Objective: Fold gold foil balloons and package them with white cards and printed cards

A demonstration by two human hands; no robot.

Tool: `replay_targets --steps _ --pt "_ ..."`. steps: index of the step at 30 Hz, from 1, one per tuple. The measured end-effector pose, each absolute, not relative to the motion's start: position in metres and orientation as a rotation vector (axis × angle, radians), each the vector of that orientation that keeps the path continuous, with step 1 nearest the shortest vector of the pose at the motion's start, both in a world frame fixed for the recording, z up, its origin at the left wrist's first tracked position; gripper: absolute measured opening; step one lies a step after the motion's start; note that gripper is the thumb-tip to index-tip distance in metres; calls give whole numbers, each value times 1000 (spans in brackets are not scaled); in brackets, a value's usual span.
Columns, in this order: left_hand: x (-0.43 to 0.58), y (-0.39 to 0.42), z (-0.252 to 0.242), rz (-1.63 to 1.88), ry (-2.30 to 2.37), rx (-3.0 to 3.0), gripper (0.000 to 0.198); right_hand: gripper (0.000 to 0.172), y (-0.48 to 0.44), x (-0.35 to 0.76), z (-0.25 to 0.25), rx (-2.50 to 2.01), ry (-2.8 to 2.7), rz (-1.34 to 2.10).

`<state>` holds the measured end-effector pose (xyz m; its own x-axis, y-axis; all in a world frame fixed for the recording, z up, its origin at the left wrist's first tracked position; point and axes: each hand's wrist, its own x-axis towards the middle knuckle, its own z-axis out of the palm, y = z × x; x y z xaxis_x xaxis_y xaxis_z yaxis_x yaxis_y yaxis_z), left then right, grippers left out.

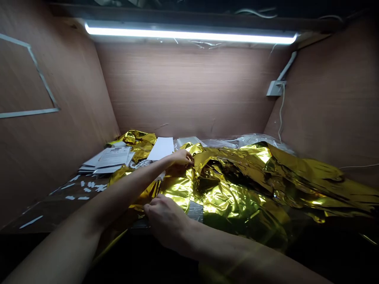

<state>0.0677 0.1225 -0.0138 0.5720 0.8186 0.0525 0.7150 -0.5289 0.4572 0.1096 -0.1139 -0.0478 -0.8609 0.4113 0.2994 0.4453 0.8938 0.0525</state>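
Observation:
A large crumpled sheet of gold metallic foil (233,193) spreads across the table toward the right and hangs over the near edge. My left hand (179,157) reaches to its far fold, fingertips pinching the foil. My right hand (166,221) lies lower down, its fingers curled onto the foil's left edge. A strip of grey tape (195,211) sits on the foil just right of my right hand. Part of the foil is hidden under my forearms.
Behind my left hand lie a stack of printed papers (112,159), a white card (161,148) and a second crumpled gold foil (139,142). White scraps (89,187) dot the dark tabletop (59,201). Clear plastic (251,140) lies at the back. Wood walls surround the table.

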Motion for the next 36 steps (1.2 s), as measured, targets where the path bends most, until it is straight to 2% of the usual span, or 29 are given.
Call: replay_targets --steps 5,8,13,15,16,18,20,21,22,25,26,27,30,33,36 --pt "71 121 -11 284 1317 2560 43 11 -141 153 -51 -769 -2445 -131" --pt "71 116 -16 307 1335 2635 38 22 -153 200 -55 -965 -2094 117" --pt "67 97 -9 488 1372 2725 35 21 -154 258 -55 -1115 -1981 478" --pt "65 82 2 577 1318 2783 51 22 -152 267 -52 -1013 -2074 572" --pt "64 73 8 595 1218 2845 66 22 -151 269 -51 -953 -2119 613" --pt "64 54 19 519 801 3028 93 22 -149 272 -50 -864 -2158 681" --pt "64 36 24 358 425 3113 103 21 -147 275 -49 -811 -2151 724" --pt "64 28 25 302 322 3124 97 20 -146 277 -50 -790 -2143 733" --pt "64 22 24 270 263 3130 83 19 -146 278 -50 -771 -2137 733" --pt "60 8 17 334 161 3225 23 16 -145 282 -50 -722 -2132 718" --pt "56 3 15 403 130 3283 13 15 -145 284 -50 -708 -2129 717" --pt "51 -2 13 498 107 3343 10 14 -145 287 -51 -687 -2120 725" --pt "35 -20 9 698 -12 3461 18 16 -146 295 -55 -641 -2005 810" --pt "21 -39 5 684 -43 3500 24 23 -145 303 -60 -632 -1843 940" --pt "11 -51 0 656 178 3546 27 24 -140 306 -62 -626 -1810 1099"
